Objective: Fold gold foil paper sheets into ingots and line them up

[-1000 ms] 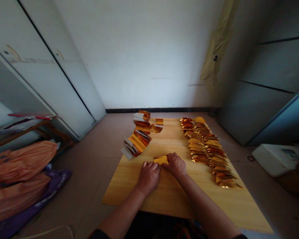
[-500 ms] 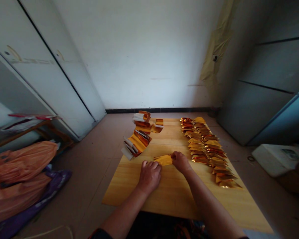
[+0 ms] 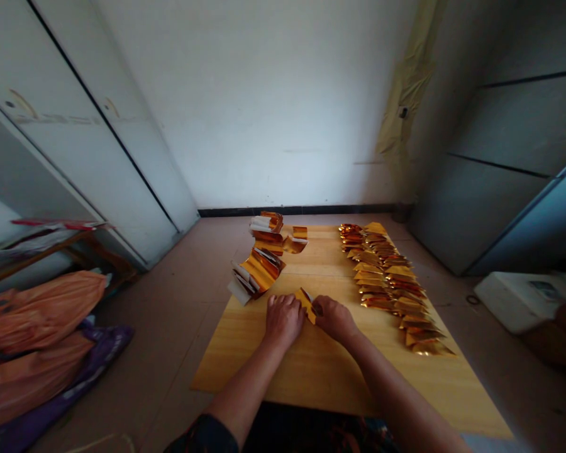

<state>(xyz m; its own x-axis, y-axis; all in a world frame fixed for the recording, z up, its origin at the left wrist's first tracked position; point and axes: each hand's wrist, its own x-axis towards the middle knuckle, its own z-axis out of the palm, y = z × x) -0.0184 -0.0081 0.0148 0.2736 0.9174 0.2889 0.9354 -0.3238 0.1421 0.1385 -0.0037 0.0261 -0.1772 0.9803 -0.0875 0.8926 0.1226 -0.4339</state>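
Between my hands, low over the wooden board [image 3: 245, 365], is a piece of gold foil paper [image 3: 306, 304], partly folded and slanted. My left hand [image 3: 284, 318] has its fingers closed at the paper's left end, resting close to the board. My right hand [image 3: 334, 319] pinches the other end, its fingertips curled at the edge. The fingers hide part of the paper. Beyond my left hand lies a loose stack of gold foil sheets [image 3: 264, 267] with pale undersides. To the right, folded gold foil pieces [image 3: 396, 277] are set out in two long overlapping rows.
More foil sheets [image 3: 268, 223] are piled at the board's far left corner. Orange plastic bags [image 3: 38, 314] and a purple bag [image 3: 99, 349] lie on the floor to the left. A white box [image 3: 509, 302] stands at the right. Behind the board is a white wall [image 3: 264, 113].
The gold paper has turned from lying nearly level to a steep slant and looks more folded. My right hand has moved down and left, closer to my left hand.
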